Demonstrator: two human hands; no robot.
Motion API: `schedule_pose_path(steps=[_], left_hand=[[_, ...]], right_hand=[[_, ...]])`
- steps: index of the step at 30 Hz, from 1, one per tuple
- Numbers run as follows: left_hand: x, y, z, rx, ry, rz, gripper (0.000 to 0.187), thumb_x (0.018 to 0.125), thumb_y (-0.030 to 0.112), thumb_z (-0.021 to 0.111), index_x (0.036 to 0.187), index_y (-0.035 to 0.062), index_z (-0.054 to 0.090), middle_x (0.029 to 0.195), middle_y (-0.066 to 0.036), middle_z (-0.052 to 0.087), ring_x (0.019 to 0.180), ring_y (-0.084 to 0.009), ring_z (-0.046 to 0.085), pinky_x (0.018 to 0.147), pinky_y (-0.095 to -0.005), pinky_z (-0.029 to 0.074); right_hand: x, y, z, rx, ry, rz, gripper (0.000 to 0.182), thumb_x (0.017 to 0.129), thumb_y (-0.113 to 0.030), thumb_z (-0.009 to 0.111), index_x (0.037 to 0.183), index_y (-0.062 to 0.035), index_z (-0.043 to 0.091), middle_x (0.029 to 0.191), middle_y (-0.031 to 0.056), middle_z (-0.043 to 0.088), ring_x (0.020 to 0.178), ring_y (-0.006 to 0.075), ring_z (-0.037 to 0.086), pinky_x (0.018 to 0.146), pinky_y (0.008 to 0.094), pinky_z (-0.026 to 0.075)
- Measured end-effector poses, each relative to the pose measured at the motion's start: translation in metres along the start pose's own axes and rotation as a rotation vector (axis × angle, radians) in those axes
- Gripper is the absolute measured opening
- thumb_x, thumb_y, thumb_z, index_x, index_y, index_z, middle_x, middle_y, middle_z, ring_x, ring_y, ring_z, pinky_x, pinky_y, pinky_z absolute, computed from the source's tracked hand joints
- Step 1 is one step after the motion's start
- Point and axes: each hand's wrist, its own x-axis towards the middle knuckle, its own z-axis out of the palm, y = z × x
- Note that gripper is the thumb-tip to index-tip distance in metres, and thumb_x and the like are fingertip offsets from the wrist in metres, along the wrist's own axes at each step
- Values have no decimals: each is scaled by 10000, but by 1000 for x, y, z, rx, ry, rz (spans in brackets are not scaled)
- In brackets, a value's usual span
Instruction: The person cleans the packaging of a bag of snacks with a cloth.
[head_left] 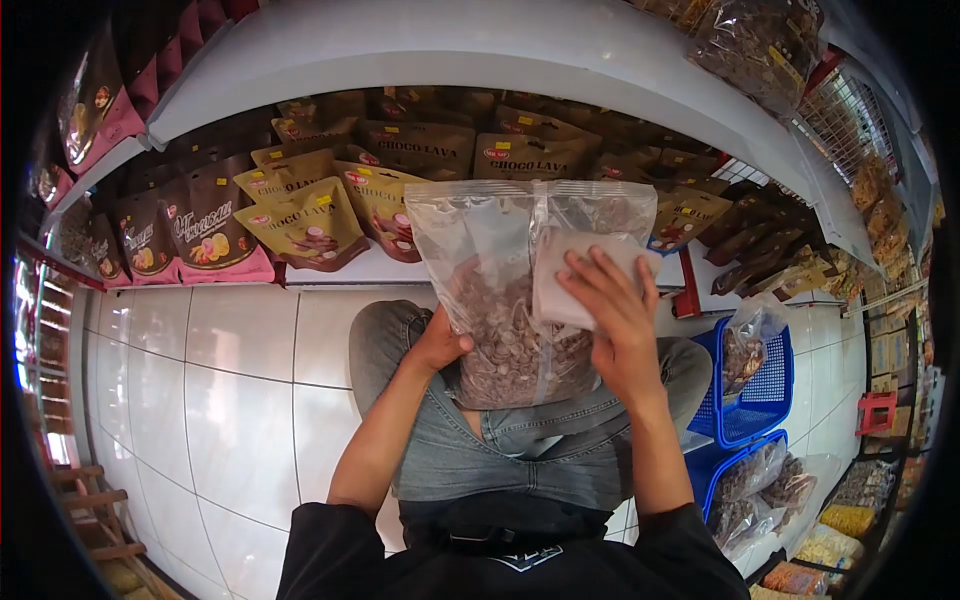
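A large clear plastic bag stands upright over my lap, its lower part filled with small brown, flake-like pieces. The top of the bag is flat, with a seam down the middle. My left hand grips the bag's left side, thumb in front and the fingers behind the plastic. My right hand presses a white folded cloth flat against the upper right front of the bag. Its fingers lie over the cloth, and the palm side is hidden.
Ahead, a low shelf holds several brown and gold pouches. Above them runs the white edge of an upper shelf. To the right, blue baskets contain more clear bags. A red stool stands farther right. White tiles cover the floor.
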Motion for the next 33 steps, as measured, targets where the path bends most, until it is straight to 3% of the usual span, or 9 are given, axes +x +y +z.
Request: schedule_pose_path(steps=[5,9,14,17,20,23,26,29,33], left_hand=[[1,12,7,-29,17,-42,1570,592,822,891,1704,32,114,1678,-145,314,1569,-293,320,1280,-457,284],[-4,6,2,-43,8,-115,1606,544,844,887,1707,46,119,1700,-131,303,1579,-274,310,1282,-444,285],[-8,26,2,110,-74,-164,1677,496,928,798,1715,8,103,1732,-144,309,1589,-270,318,1296,-423,267],[-8,39,11,163,-49,-163,1693,450,847,890,1701,-11,139,1715,-137,342,1569,-263,350,1284,-417,289],[-20,14,-14,57,-91,-212,1507,502,502,1067,1655,-14,245,1642,-118,439,1498,-231,432,1247,-408,346],[-24,9,-21,276,-131,-205,1386,565,302,1087,1635,-36,273,1610,-114,478,1470,-233,462,1248,-404,345],[-27,15,-1,262,-40,-320,1438,523,220,1105,1660,-9,256,1638,-127,434,1522,-266,410,1275,-417,305],[-25,18,31,181,-36,-220,1292,601,55,1043,1638,-31,277,1633,-138,432,1501,-261,423,1270,-398,305],[-26,11,33,194,-71,-205,1293,642,62,1021,1672,-7,242,1649,-147,408,1532,-273,391,1282,-397,278]], right_hand=[[-48,-9,15,33,-48,-28,616,844,81,627,1389,-189,726,1496,6,668,1485,238,534,1307,558,169],[-82,-10,31,44,31,-44,559,885,47,644,1375,-204,744,1494,-7,671,1476,231,541,1310,558,178],[-116,-8,50,49,60,-55,558,896,34,654,1387,-216,740,1528,-17,644,1497,229,517,1306,573,215],[-132,-13,57,109,55,-35,590,886,50,652,1403,-221,731,1546,-17,629,1513,235,498,1300,586,240],[-146,-16,59,200,-16,23,635,850,89,651,1407,-207,728,1552,-2,625,1529,253,480,1296,602,250],[-154,-15,56,365,-35,123,678,798,147,629,1394,-159,732,1536,37,637,1532,297,478,1289,602,273],[-157,-14,48,517,3,256,693,753,188,590,1368,-98,738,1491,108,666,1513,354,497,1272,561,335],[-162,-7,48,604,41,352,686,733,201,561,1343,-57,742,1440,167,691,1490,392,517,1250,510,389],[-162,-9,41,606,42,363,680,722,203,553,1325,-43,749,1408,189,706,1481,410,524,1241,490,408]])
